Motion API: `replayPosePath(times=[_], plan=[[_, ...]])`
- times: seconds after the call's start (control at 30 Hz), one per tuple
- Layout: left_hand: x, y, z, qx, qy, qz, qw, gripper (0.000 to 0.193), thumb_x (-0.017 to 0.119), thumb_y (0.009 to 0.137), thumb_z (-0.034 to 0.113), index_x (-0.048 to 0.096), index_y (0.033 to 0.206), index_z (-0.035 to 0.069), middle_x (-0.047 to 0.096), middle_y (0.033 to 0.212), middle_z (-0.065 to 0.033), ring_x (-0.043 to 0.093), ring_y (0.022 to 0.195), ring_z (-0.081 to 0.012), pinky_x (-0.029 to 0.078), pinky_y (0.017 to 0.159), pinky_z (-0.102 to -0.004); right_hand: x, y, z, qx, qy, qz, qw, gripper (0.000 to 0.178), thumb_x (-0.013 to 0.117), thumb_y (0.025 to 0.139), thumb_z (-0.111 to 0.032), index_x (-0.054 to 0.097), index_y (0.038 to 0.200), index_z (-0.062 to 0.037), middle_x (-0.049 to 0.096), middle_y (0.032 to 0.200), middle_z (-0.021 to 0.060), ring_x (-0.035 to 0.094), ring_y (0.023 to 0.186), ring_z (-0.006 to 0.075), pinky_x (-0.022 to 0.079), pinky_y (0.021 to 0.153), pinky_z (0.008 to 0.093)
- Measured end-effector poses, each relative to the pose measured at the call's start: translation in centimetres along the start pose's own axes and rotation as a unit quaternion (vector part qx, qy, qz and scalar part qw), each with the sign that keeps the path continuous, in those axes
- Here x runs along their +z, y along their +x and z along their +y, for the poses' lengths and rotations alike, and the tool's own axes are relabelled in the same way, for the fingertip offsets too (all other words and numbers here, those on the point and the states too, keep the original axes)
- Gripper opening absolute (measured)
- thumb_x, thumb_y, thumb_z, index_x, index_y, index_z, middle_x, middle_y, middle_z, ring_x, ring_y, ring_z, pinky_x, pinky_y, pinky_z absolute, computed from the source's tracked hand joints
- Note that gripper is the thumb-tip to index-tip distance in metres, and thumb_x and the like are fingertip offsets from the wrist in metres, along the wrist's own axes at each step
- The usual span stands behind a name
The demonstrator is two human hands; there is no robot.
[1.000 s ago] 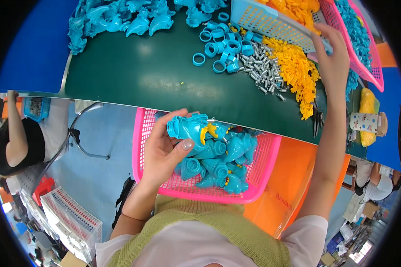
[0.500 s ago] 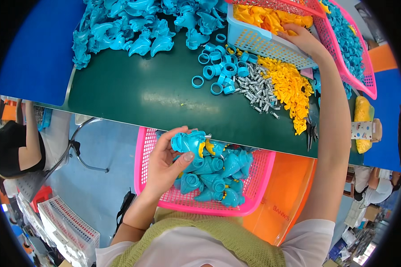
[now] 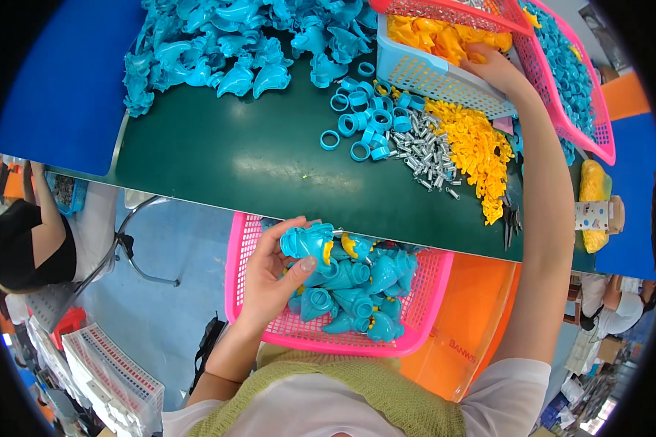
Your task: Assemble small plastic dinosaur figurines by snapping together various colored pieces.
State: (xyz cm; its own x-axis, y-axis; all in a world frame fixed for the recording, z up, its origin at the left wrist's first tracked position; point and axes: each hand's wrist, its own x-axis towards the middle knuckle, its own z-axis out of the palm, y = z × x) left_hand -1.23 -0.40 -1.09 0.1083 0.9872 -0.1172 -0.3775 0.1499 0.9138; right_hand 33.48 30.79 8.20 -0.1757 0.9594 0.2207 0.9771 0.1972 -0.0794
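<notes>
My left hand [image 3: 273, 273] is closed around a teal plastic toy part [image 3: 307, 242], a curved shell with a yellow piece at its right end and a small metal tip sticking out. It is held above a pink basket [image 3: 428, 313] of similar teal assemblies [image 3: 351, 300]. At the far right my right hand [image 3: 494, 67] reaches into a light blue basket [image 3: 437, 79] of orange-yellow plastic pieces [image 3: 426, 35]. Its fingers bend down among the pieces, and the fingertips are hidden, so a hold cannot be made out.
Teal shells [image 3: 233, 51] are heaped at the back of the green table [image 3: 226, 156]. Teal rings [image 3: 361, 151], metal springs [image 3: 431, 164], small yellow parts [image 3: 481, 156] and dark-handled pliers [image 3: 512, 222] lie to the right. A pink basket [image 3: 606, 146] of teal parts stands beyond my right arm.
The view has shifted slightly. My right fingers are bent further into the orange-yellow pieces. My left hand still holds the teal part, turned a little.
</notes>
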Motion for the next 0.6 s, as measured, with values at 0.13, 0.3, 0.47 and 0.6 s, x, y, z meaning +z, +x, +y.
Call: replayPosePath(times=[0.13, 0.3, 0.47, 0.6], plan=[[-0.4, -0.1, 0.1, -0.007, 0.0, 0.012, 1.0, 0.047, 0.062, 0.081, 0.005, 0.041, 0.123, 0.003, 0.049, 0.12, -0.0137, 0.049, 0.111, -0.0195, 0.043, 0.088, -0.0314, -2.0, -0.4, -1.0, 0.014, 0.042, -0.13, 0.991, 0.041, 0.071, 0.071, -0.028, 0.06, 0.104, -0.0048, 0.063, 0.097, 0.0126, 0.061, 0.083, 0.0209, 0.047, 0.074, 0.0306], [-0.6, 0.1, -0.1, -0.005, -0.006, 0.007, 1.0, 0.048, 0.063, 0.08, 0.005, 0.041, 0.123, 0.003, 0.049, 0.12, -0.0136, 0.05, 0.11, -0.0192, 0.043, 0.088, -0.0312, -2.7, -1.3, -1.5, -0.013, 0.004, -0.044, 0.999, 0.025, 0.071, 0.068, -0.016, 0.065, 0.089, -0.0049, 0.064, 0.082, 0.0102, 0.062, 0.077, 0.02, 0.048, 0.068, 0.0315], [-0.8, 0.0, 0.1, -0.019, -0.011, 0.011, 1.0, 0.048, 0.063, 0.08, 0.005, 0.041, 0.123, 0.003, 0.05, 0.12, -0.0134, 0.05, 0.109, -0.0187, 0.043, 0.088, -0.0308, -4.2, -2.4, -1.2, -0.038, 0.016, 0.088, 0.995, 0.013, 0.065, 0.071, -0.008, 0.065, 0.083, -0.0031, 0.064, 0.086, 0.012, 0.062, 0.08, 0.0242, 0.048, 0.073, 0.0327], [-0.8, 0.3, -0.2, -0.02, -0.008, 0.006, 1.0, 0.048, 0.063, 0.08, 0.004, 0.041, 0.123, 0.003, 0.05, 0.12, -0.0131, 0.05, 0.109, -0.0184, 0.043, 0.088, -0.0302, -6.4, -4.0, -3.2, -0.035, 0.034, 0.116, 0.992, 0.015, 0.06, 0.076, -0.007, 0.063, 0.089, 0.0002, 0.064, 0.091, 0.0095, 0.06, 0.087, 0.0203, 0.045, 0.079, 0.0285]])
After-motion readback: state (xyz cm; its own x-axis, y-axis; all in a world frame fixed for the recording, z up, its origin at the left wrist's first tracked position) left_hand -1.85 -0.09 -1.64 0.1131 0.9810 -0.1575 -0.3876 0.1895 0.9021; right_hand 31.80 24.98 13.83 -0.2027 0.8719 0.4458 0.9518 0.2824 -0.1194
